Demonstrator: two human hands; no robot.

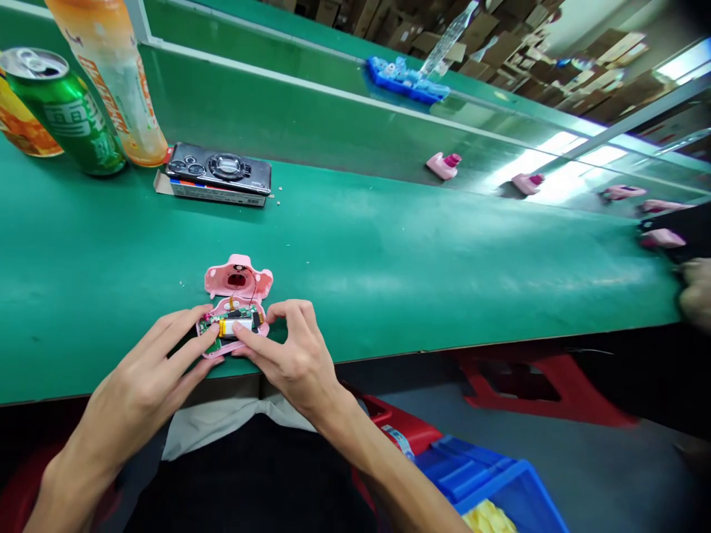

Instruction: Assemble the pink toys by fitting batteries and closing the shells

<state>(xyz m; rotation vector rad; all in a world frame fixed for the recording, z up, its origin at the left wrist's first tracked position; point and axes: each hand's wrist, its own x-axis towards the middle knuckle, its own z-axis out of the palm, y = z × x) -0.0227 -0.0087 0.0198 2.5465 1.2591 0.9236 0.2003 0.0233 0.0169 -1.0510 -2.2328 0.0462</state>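
A pink toy camera (203, 348) lies opened near the front edge of the green work surface. Its front shell (215, 280) is folded away behind, joined to the rear half by thin wires. Inside the rear half are a green circuit board (209, 342) and a silver battery (229, 326) with yellow tape at one end. My left hand (149, 366) grips the left side, an index fingertip at the battery's taped end. My right hand (297, 359) holds the right side, with one fingertip pressing on the battery.
Behind stand a green can (83, 122), an orange-labelled bottle (125, 89) and a phone (244, 169) on a small box. Pink camera bodies (443, 166) and a blue tray (408, 81) sit farther back. At right is another person's hand (697, 292); below, a blue crate (500, 474).
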